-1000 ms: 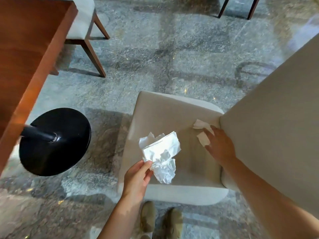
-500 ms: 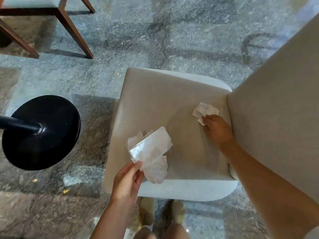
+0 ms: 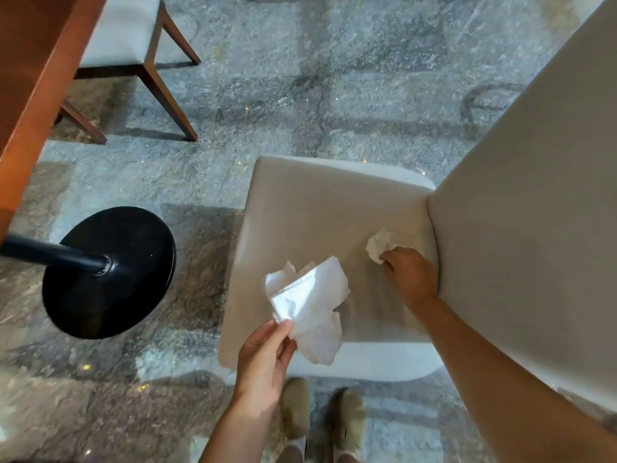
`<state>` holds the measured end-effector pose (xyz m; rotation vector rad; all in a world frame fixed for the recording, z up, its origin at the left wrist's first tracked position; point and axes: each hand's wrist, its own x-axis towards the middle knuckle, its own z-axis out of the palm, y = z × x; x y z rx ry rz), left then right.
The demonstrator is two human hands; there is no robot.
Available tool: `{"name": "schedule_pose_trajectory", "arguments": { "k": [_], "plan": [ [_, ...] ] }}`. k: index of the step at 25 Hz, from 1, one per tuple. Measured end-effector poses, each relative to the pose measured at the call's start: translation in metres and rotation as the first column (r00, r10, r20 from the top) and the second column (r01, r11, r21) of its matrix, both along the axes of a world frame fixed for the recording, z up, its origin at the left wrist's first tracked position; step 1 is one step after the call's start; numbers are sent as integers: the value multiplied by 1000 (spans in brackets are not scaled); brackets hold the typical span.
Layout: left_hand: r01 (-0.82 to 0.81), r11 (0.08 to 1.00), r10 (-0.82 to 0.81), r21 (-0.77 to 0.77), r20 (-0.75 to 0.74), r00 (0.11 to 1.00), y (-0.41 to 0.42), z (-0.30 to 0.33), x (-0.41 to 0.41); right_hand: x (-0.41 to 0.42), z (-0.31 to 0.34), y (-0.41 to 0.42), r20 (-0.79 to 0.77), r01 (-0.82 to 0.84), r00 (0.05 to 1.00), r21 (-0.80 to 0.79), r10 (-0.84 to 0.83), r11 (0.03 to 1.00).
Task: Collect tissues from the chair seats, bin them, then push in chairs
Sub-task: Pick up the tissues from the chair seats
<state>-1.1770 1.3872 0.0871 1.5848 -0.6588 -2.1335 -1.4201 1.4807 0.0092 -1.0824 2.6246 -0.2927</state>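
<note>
head view, looking straight down: two shoes [image 3: 320,416] at the bottom on the marble floor [image 3: 300,78]. just above them, the left hand [image 3: 263,359] pinches a bunch of tissues [image 3: 309,309] between thumb and fingers, and the bunch hangs over the front of the seat [image 3: 310,208]. the right hand [image 3: 409,277] reaches across the seat, fingers curled down onto a crumpled tissue [image 3: 380,243], pinching its near edge. that tissue lies at the back of the seat, just beside the backrest [image 3: 534,228]. to the left, a round black base [image 3: 110,272] with its pole [image 3: 43,252] stands on the floor, near the seat but apart from it. further off, top left, the wooden table [image 3: 36,68] edge, and a second chair [image 3: 133,38] tucked partly under it, legs splayed on the marble.
</note>
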Motion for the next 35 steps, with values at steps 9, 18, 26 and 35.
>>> {"name": "schedule_pose_trajectory", "arguments": {
  "k": [9, 18, 26, 35],
  "plan": [
    [48, 997, -47, -59, 18, 999, 36, 135, 20, 105, 212, 74, -78, 143, 982, -292, -172, 946],
    [378, 918, -388, -121, -78, 918, 120, 191, 67, 195, 302, 200, -228, 232, 909, -415, -348, 880],
    [525, 845, -535, -103, -139, 834, 230, 210, 45, 202, 319, 335, -182, 437, 837, -347, -517, 830],
    [457, 890, -443, 12, -220, 869, 395, 212, -82, 65, 343, 493, -188, 479, 812, -329, -553, 814]
  ]
}}
